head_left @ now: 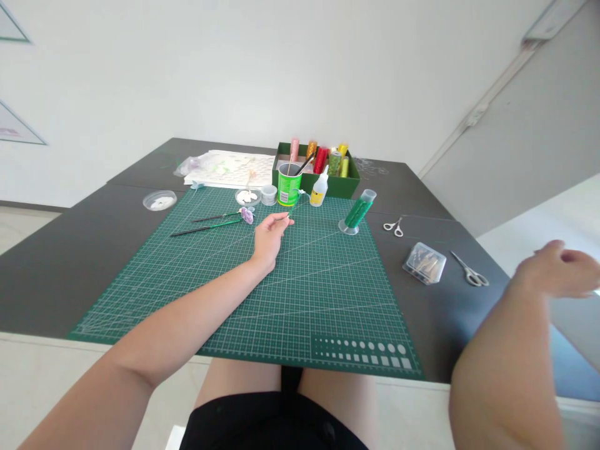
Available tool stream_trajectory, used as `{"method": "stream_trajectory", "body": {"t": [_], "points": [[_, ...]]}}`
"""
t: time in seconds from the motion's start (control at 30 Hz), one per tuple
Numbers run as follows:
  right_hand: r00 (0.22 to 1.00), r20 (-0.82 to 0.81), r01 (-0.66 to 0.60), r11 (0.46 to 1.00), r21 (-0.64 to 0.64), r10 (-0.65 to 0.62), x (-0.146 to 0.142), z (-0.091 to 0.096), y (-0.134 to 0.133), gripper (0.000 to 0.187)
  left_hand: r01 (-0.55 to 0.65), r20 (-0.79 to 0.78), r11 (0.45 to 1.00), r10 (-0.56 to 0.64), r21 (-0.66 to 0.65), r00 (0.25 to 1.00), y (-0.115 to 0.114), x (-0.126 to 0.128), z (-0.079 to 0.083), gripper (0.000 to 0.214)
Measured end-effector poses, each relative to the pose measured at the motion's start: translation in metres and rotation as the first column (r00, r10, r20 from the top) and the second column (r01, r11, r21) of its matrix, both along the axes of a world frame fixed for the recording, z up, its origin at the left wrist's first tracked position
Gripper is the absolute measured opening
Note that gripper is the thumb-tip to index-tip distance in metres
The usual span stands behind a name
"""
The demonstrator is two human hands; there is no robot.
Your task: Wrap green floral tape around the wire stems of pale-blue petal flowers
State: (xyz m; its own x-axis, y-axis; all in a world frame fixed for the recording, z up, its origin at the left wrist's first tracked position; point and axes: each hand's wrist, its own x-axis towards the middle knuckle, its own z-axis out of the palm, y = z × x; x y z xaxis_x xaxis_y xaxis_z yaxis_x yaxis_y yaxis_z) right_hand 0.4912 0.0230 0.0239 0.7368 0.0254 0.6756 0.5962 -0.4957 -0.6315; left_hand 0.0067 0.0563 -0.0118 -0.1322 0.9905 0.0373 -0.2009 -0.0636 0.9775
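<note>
My left hand reaches over the green cutting mat, its fingers pinched on a thin green wire stem near a green can that holds tools. Just left of the hand lie two dark stems, one tipped with a small purple flower. My right hand hovers off the table's right edge, fingers loosely curled and blurred, with nothing seen in it. The nearest things to it are a pair of scissors and a clear plastic case.
A green box of coloured bead tubes stands at the back. A glue bottle, small dishes, a tilted tube of green beads and small scissors lie around the mat. White sheets sit at the back left.
</note>
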Motion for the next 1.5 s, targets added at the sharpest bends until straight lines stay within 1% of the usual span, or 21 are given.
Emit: {"method": "stream_trajectory", "body": {"t": [0.03,0.07,0.1,0.17,0.2,0.27,0.33,0.37,0.43,0.47,0.53,0.6,0.67,0.7,0.8,0.93,1.03,1.13,1.23,1.43,1.5], "points": [[0.983,-0.094,0.156,0.988,0.002,-0.155,-0.007,0.000,0.003,0.035,0.015,-0.009,1.000,-0.015,0.000,1.000,-0.002,0.001,0.001,0.019],[0.973,-0.129,0.192,0.981,-0.007,-0.191,-0.018,0.001,0.007,0.022,0.036,-0.017,0.999,-0.036,-0.005,0.999,-0.005,0.003,0.001,0.018],[0.981,-0.129,0.147,0.989,0.002,-0.145,-0.034,0.004,0.009,0.009,0.060,-0.020,0.998,-0.061,-0.013,0.998,-0.009,0.005,0.002,0.018],[0.984,-0.023,-0.176,0.982,0.066,0.178,-0.078,0.011,0.011,0.015,0.115,-0.015,0.993,-0.115,-0.033,0.993,-0.016,0.010,0.003,0.018],[0.919,0.005,-0.392,0.913,0.112,0.394,-0.104,0.013,0.010,0.021,0.142,-0.009,0.989,-0.142,-0.039,0.990,-0.020,0.012,0.003,0.018],[0.742,-0.025,-0.650,0.729,0.216,0.669,-0.158,0.015,0.006,0.021,0.188,0.008,0.981,-0.187,-0.047,0.982,-0.026,0.015,0.003,0.019],[0.479,-0.165,-0.849,0.503,0.163,0.862,-0.209,0.009,0.000,0.017,0.224,0.035,0.973,-0.223,-0.057,0.974,-0.030,0.018,0.002,0.021],[0.372,-0.230,-0.905,0.406,0.124,0.899,-0.231,0.004,-0.004,0.015,0.240,0.052,0.969,-0.237,-0.062,0.970,-0.032,0.018,0.001,0.022],[0.133,-0.351,-0.989,0.149,0.020,0.927,-0.265,-0.007,-0.008,0.016,0.272,0.088,0.960,-0.265,-0.074,0.960,-0.034,0.020,0.000,0.025],[0.056,-0.370,-0.998,0.066,0.015,0.927,-0.277,-0.013,-0.010,0.019,0.289,0.105,0.954,-0.281,-0.077,0.954,-0.036,0.021,0.000,0.027],[-0.091,-0.415,-0.993,-0.051,0.107,0.905,-0.292,-0.022,-0.011,0.031,0.324,0.132,0.943,-0.313,-0.075,0.941,-0.039,0.023,0.000,0.029],[-0.239,-0.479,-0.958,-0.122,0.261,0.845,-0.299,-0.026,-0.012,0.042,0.353,0.145,0.933,-0.341,-0.068,0.929,-0.043,0.026,0.000,0.028],[-0.336,-0.543,-0.920,-0.145,0.364,0.769,-0.300,-0.025,-0.013,0.047,0.376,0.133,0.925,-0.367,-0.055,0.921,-0.046,0.028,0.000,0.027],[-0.347,-0.568,-0.916,-0.137,0.378,0.747,-0.300,-0.024,-0.014,0.047,0.385,0.121,0.922,-0.377,-0.047,0.918,-0.048,0.029,0.000,0.027],[-0.269,-0.591,-0.933,-0.055,0.355,0.760,-0.301,-0.020,-0.017,0.044,0.393,0.076,0.919,-0.390,-0.021,0.918,-0.050,0.031,-0.001,0.027],[-0.156,-0.581,-0.915,0.106,0.390,0.799,-0.306,-0.021,-0.019,0.041,0.373,0.033,0.928,-0.373,-0.003,0.927,-0.049,0.031,-0.002,0.027],[-0.106,-0.585,-0.901,0.171,0.399,0.804,-0.309,-0.024,-0.018,0.044,0.346,0.018,0.938,-0.346,-0.001,0.938,-0.048,0.032,-0.003,0.023],[-0.125,-0.603,-0.889,0.181,0.421,0.788,-0.308,-0.025,-0.016,0.045,0.342,0.025,0.939,-0.342,-0.017,0.939,-0.045,0.031,-0.004,0.017],[-0.220,-0.624,-0.851,0.166,0.499,0.750,-0.306,-0.024,-0.014,0.046,0.404,0.092,0.912,-0.398,-0.073,0.913,-0.039,0.027,-0.001,0.017],[-0.346,-0.607,-0.783,0.135,0.607,0.716,-0.303,-0.021,-0.013,0.040,0.627,0.262,0.747,-0.574,-0.219,0.776,-0.027,0.016,0.006,0.027],[-0.368,-0.598,-0.780,0.114,0.615,0.712,-0.304,-0.021,-0.013,0.037,0.657,0.244,0.725,-0.612,-0.206,0.752,-0.026,0.015,0.006,0.030]]}}
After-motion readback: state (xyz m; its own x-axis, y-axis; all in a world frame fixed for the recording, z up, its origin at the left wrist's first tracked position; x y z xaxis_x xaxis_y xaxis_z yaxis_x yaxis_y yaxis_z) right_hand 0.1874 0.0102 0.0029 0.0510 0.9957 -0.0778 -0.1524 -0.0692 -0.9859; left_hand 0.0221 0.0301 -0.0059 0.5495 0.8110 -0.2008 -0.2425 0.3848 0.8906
